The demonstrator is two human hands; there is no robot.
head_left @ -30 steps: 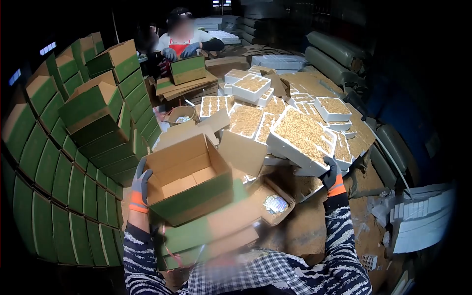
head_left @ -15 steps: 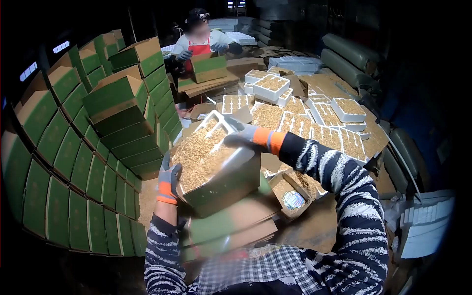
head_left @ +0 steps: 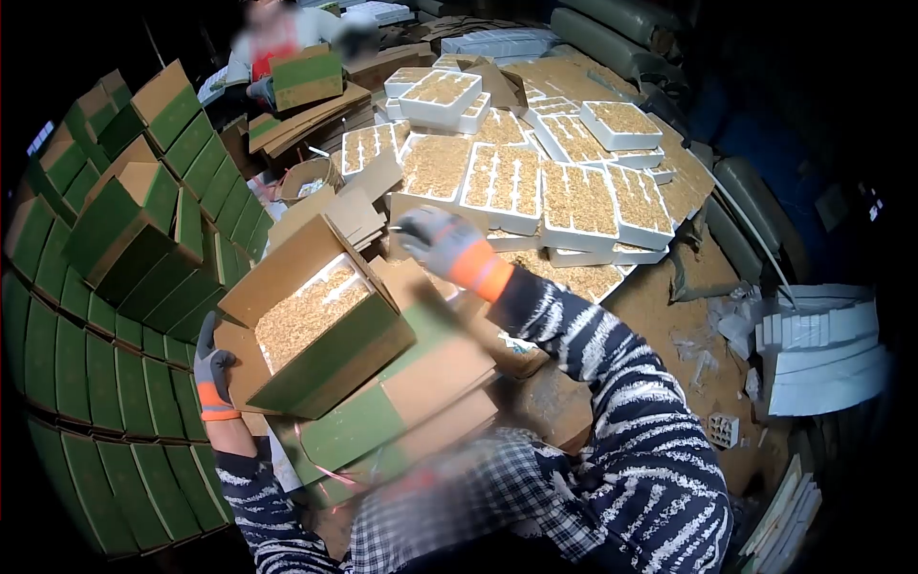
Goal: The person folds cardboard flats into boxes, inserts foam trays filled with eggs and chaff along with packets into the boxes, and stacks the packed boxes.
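A green and brown cardboard box [head_left: 335, 359] sits tilted on a stack of flat cardboard [head_left: 411, 407] in front of me. Inside it lies a white foam tray [head_left: 368, 285] filled with a tan, grain-like material. My left hand [head_left: 214, 362], in a grey and orange glove, grips the box at its left end, thumb on the near side. Apart from the box, my right hand [head_left: 442, 245] hovers to its upper right, slightly blurred, fingers loosely bent and apart. Cardboard flaps [head_left: 359, 206] stand beside that hand.
Filled foam trays [head_left: 502, 182] cover the table at centre right. Green boxes [head_left: 124, 402] are stacked along the left. Across the table a person in a red apron [head_left: 275, 48] handles another green box [head_left: 306, 78]. White foam pieces [head_left: 818, 354] are piled at right.
The filled tray has gone from sticking up out of the box to lying down inside it. My right hand has let go of the tray and moved off. The view has shifted right.
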